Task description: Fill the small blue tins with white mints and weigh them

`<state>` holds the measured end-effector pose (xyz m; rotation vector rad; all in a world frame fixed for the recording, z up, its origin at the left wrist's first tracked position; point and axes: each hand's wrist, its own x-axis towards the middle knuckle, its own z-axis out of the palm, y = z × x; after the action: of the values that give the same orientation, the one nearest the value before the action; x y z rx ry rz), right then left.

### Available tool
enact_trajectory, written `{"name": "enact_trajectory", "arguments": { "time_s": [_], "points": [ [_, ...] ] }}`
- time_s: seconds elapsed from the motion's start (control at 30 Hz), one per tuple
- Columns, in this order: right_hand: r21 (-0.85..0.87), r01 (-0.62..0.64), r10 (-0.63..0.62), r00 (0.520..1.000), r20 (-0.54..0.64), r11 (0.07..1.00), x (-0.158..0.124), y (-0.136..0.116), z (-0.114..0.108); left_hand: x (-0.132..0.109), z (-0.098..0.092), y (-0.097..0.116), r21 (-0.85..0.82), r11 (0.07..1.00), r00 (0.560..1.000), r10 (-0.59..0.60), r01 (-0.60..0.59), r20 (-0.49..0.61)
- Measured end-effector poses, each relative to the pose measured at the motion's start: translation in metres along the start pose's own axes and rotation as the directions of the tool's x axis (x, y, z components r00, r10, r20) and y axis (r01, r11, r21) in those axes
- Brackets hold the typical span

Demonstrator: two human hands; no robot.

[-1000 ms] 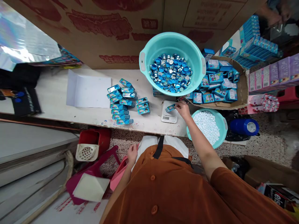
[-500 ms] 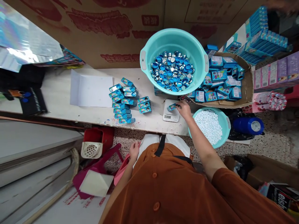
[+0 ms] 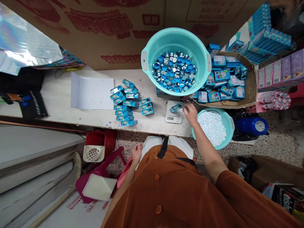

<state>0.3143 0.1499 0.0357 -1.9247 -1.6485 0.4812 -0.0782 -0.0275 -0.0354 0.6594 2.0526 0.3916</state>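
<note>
A small blue tin (image 3: 176, 107) lies slanted across a white digital kitchen scale (image 3: 174, 120), with a dark opening at its right end. Just right of that end is my right hand (image 3: 190, 114), apart from the tin. Its fingers are bent and drawn together; whatever they may hold is hidden. My left hand (image 3: 136, 153) rests low beside my thigh, loosely open and holding nothing visible. Left of the scale stand several upright blue tins (image 3: 125, 107), with a small separate group (image 3: 146, 107) nearer the scale. White tablets (image 3: 211, 126) fill a turquoise basin (image 3: 230, 122) beside my right forearm.
Behind the scale, a large turquoise basin (image 3: 175, 33) holds blue and silver round lids (image 3: 174, 71). An open carton (image 3: 251, 82) of blue tins stands to its right. A white paper tray (image 3: 96, 93) lies on the left. A big cardboard box (image 3: 106, 31) walls off the back.
My right hand has drawn back to the right, off the tin on the scale. The tin's dark opening now shows more fully. My left hand stays where it was.
</note>
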Motion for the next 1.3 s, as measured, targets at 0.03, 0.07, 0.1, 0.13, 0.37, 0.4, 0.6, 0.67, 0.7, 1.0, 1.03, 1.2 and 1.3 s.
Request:
{"name": "enact_trajectory", "arguments": {
  "time_s": [0.03, 0.07, 0.1, 0.13, 0.37, 0.4, 0.6, 0.67, 0.7, 1.0, 1.03, 1.2, 1.3],
  "points": [
    [0.002, -0.026, 0.026, 0.999, -0.032, 1.0, -0.006, 0.004, -0.004, 0.0, 0.0, 0.0, 0.002, 1.0, 1.0, 0.004, -0.004, 0.0],
    [0.0, -0.062, 0.062, 0.996, -0.066, 0.998, -0.013, 0.009, -0.009, 0.001, -0.001, -0.001, 0.004, 1.0, 1.0, 0.008, -0.008, -0.002],
    [-0.005, -0.107, 0.106, 0.99, -0.098, 0.994, -0.02, 0.014, -0.013, 0.001, -0.001, -0.001, 0.006, 1.0, 1.0, 0.012, -0.012, -0.004],
    [-0.014, -0.157, 0.154, 0.98, -0.126, 0.987, -0.029, 0.02, -0.018, 0.002, -0.002, -0.001, 0.009, 1.0, 1.0, 0.015, -0.015, -0.006],
    [-0.053, -0.367, 0.345, 0.908, -0.239, 0.929, -0.084, 0.057, -0.039, 0.009, 0.0, 0.001, 0.03, 0.998, 0.999, 0.053, -0.053, 0.001],
    [-0.053, -0.377, 0.354, 0.902, -0.246, 0.925, -0.09, 0.06, -0.04, 0.01, 0.001, 0.003, 0.036, 0.997, 0.998, 0.061, -0.062, 0.006],
    [-0.068, -0.422, 0.386, 0.875, -0.293, 0.904, -0.117, 0.068, -0.04, 0.017, 0.002, 0.011, 0.055, 0.991, 0.993, 0.116, -0.118, 0.035],
    [-0.063, -0.429, 0.393, 0.869, -0.3, 0.901, -0.124, 0.068, -0.039, 0.019, 0.003, 0.012, 0.061, 0.989, 0.991, 0.129, -0.131, 0.045],
    [-0.06, -0.432, 0.397, 0.868, -0.299, 0.9, -0.127, 0.069, -0.038, 0.021, 0.003, 0.013, 0.066, 0.989, 0.99, 0.133, -0.136, 0.048],
    [-0.097, -0.406, 0.386, 0.906, -0.175, 0.909, -0.14, 0.076, -0.03, 0.03, 0.005, 0.019, 0.116, 0.981, 0.986, 0.147, -0.155, 0.072],
    [-0.106, -0.405, 0.386, 0.908, -0.162, 0.908, -0.14, 0.077, -0.031, 0.03, 0.005, 0.02, 0.124, 0.98, 0.986, 0.148, -0.157, 0.075],
    [-0.145, -0.456, 0.421, 0.88, -0.22, 0.878, -0.137, 0.083, -0.036, 0.03, 0.003, 0.019, 0.185, 0.963, 0.979, 0.178, -0.195, 0.104],
    [-0.135, -0.492, 0.449, 0.855, -0.261, 0.86, -0.13, 0.09, -0.037, 0.03, 0.0, 0.017, 0.251, 0.941, 0.97, 0.198, -0.228, 0.14]
  ]
}}
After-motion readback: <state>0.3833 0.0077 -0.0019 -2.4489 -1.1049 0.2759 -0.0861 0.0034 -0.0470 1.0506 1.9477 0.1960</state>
